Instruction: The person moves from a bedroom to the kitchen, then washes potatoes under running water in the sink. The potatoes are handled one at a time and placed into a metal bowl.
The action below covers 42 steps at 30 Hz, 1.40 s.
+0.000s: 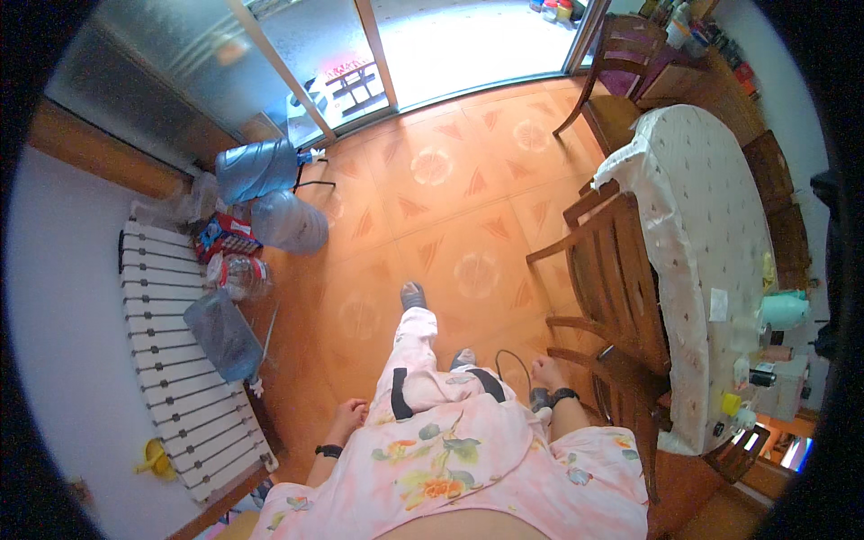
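Observation:
My left hand (351, 413) hangs beside my left hip, its fingers loosely curled, with a dark band on the wrist; nothing shows in it. My right hand (548, 372) hangs at my other side near the wooden chairs, also curled, with a dark band on the wrist. A thin dark cable (503, 358) loops close to it and a small dark object (540, 399) sits at the wrist; whether the fingers hold anything is unclear. Pink floral clothing covers my body, and one slippered foot (412, 295) is set forward on the tiled floor (472, 270).
To the right, wooden chairs (611, 270) stand along a cloth-covered table (709, 202) bearing bottles and cups. On the left are large water bottles (290, 223), a red and blue box (226, 237) and a white radiator (182, 378). A sliding glass door (388, 61) stands partly open ahead.

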Available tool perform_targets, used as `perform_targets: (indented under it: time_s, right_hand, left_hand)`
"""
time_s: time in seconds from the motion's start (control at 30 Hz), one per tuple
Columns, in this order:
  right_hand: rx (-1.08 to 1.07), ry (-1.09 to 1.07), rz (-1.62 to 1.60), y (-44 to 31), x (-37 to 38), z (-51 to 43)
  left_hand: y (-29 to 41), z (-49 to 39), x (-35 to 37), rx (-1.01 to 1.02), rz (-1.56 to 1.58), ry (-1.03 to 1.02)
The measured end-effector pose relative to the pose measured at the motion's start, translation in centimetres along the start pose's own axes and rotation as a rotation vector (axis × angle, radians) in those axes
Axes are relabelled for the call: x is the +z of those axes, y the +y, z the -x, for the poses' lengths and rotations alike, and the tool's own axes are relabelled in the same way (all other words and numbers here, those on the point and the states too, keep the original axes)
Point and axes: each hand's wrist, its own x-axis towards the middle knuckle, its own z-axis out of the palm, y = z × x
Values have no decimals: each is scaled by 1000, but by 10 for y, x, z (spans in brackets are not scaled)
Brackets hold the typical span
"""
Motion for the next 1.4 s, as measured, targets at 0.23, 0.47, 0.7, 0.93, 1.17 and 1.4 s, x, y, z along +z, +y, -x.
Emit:
perform_targets:
  time_s: [0.23, 0.47, 0.7, 0.93, 1.17, 1.4]
  right_hand:
    - [81, 117, -134, -107, 16, -6]
    - [1, 262, -85, -173, 21, -68]
    - [296, 286, -53, -185, -1, -138]
    - [280, 372, -288, -216, -58, -221]
    - [295, 405, -283, -248, -137, -273]
    - [374, 280, -345, -280, -146, -312]
  left_hand:
    - [91, -120, -85, -59, -27, -79]
    - [263, -233, -191, 136, -64, -85]
    - [351, -348, -165, 235, -114, -176]
    - [478, -385, -78, 167, -221, -393]
    - [574, -428, -51, 198, -204, -454]
    - [556, -538, -56, 304, -388, -553]
